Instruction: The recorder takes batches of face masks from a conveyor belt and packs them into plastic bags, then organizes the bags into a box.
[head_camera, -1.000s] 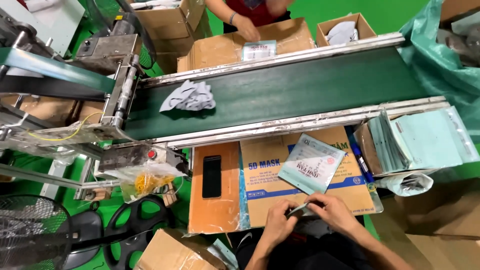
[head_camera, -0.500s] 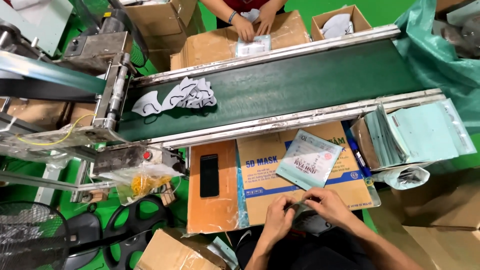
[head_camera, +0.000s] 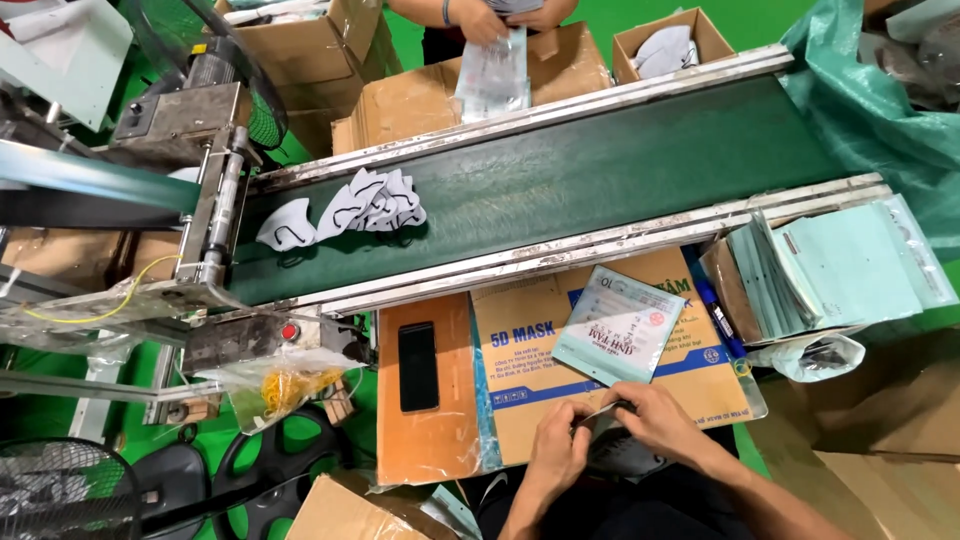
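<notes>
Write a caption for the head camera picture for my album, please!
Both hands, left and right, hold a thin packet beside a green conveyor belt carrying grey masks.

Your hands are meeting at the near edge of the carton (head_camera: 560, 390). A phone (head_camera: 418, 366) is lying left of them, a conveyor belt (head_camera: 600, 175) running beyond.

A factory packing line, judging by the green conveyor belt (head_camera: 600, 170), cardboard boxes (head_camera: 480, 90), stacked pouches (head_camera: 840, 265) and loose face masks (head_camera: 370, 200).
</notes>
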